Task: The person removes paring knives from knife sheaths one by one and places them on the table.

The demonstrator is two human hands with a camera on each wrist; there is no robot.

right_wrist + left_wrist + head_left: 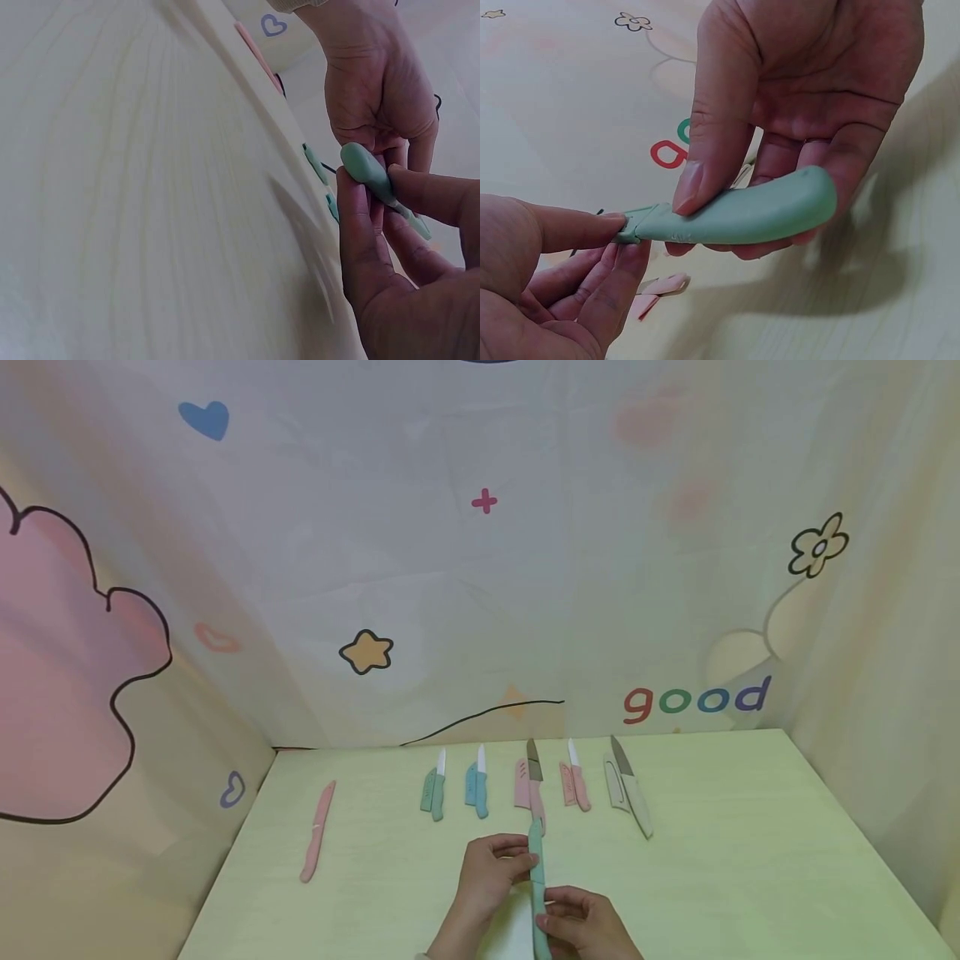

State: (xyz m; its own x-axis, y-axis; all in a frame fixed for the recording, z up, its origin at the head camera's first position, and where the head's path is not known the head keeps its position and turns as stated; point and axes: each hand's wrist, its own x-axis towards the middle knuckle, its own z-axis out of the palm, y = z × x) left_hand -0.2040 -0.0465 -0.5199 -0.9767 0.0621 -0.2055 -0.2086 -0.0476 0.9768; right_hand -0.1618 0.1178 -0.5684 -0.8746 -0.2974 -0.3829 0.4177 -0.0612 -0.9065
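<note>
Both hands hold a green knife (538, 900) upright in the head view, its blade covered by a matching green sheath (536, 841). My left hand (487, 877) pinches the sheath between thumb and fingers. Lower down, my right hand (592, 928) grips the curved handle (761, 210), thumb on one side and fingers beneath. The left wrist view has sheath and handle meeting at a seam close to the left fingertips. In the right wrist view the handle's rounded end points toward the camera, and the knife is held above the table.
Behind the hands lie a green knife (438, 795), a blue knife (482, 793), a large pink knife (536, 793), a small pink knife (579, 785) and a large pale-handled knife (637, 802), each beside its sheath. A sheathed pink knife (315, 839) lies left. Printed cloth (450, 568) hangs behind.
</note>
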